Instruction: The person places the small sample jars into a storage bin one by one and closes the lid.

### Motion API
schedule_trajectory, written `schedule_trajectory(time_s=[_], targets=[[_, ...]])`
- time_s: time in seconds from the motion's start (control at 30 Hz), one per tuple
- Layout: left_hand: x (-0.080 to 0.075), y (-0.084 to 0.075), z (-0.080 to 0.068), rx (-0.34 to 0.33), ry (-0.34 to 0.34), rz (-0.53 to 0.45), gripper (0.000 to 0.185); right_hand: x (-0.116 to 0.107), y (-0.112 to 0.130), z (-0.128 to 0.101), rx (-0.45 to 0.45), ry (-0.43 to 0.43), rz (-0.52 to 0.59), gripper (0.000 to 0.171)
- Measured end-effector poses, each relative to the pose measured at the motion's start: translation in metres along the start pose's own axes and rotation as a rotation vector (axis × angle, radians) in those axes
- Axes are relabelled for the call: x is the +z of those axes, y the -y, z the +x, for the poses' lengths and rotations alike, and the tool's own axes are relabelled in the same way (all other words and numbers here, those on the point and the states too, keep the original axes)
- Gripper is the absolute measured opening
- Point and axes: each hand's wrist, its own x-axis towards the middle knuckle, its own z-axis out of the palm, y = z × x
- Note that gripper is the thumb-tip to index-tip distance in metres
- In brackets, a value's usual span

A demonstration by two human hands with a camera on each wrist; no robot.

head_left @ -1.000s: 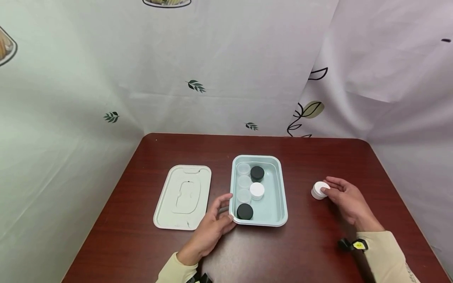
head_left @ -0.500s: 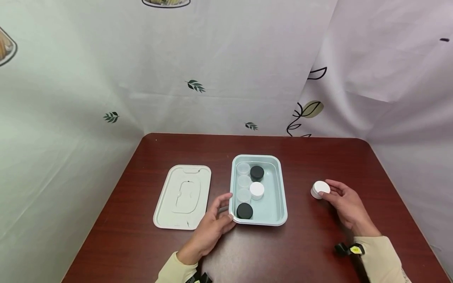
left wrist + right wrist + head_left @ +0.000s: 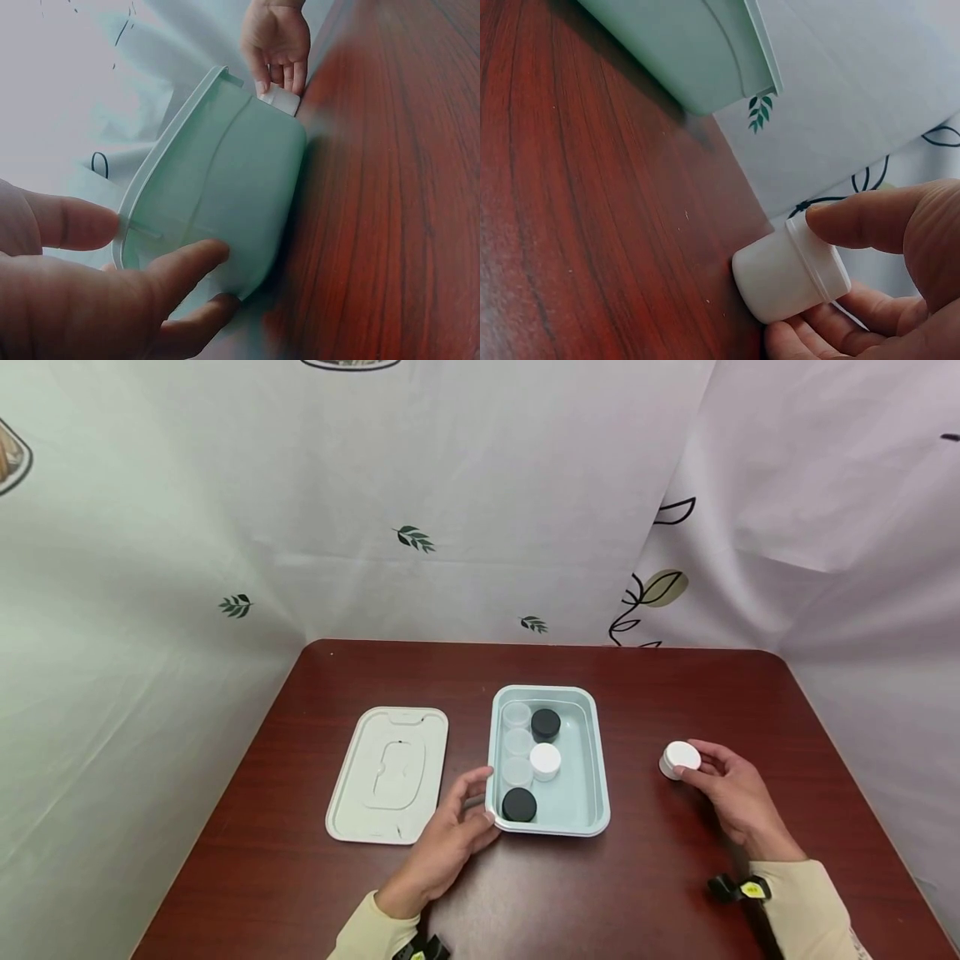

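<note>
My right hand [image 3: 738, 797] holds a small white lidded jar [image 3: 784, 274], thumb on the lid and fingers along its far side. The jar stands on the table, to the right of a pale blue-green container [image 3: 573, 814]. At that container's near left corner is my left hand [image 3: 446, 852]. Its spread fingers touch the rim and outer wall, as the left wrist view also shows. Inside the container, three clear-topped jars [image 3: 517, 742] line the left side. A black-topped jar [image 3: 519, 805] sits in the near left corner, another black-topped jar [image 3: 545, 724] farther back, and a white jar [image 3: 545, 762] between.
A flat white lid [image 3: 386, 777] lies on the dark red wooden table [image 3: 570, 902], left of the container. Behind and beside the table hangs a pale cloth [image 3: 487, 485] with leaf prints. Dark bands with yellow labels [image 3: 752, 889] sit at the wrists.
My right hand has shifted slightly on the white jar, its thumb sliding from the lid's top toward the near edge. The left hand and the container stay in place.
</note>
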Motion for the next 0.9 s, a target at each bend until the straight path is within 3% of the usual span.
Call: schedule_trajectory(time_s=[0.3,0.9], targets=[[0.001,-0.001,-0.001,0.000,-0.003,0.009,0.061,-0.002,0.008,0.002,0.010,0.040,-0.056,0.073],[0.000,0.000,0.001,0.004,-0.009,0.003,0.061,0.008,0.056,0.002,-0.123,0.103,-0.180,0.065]])
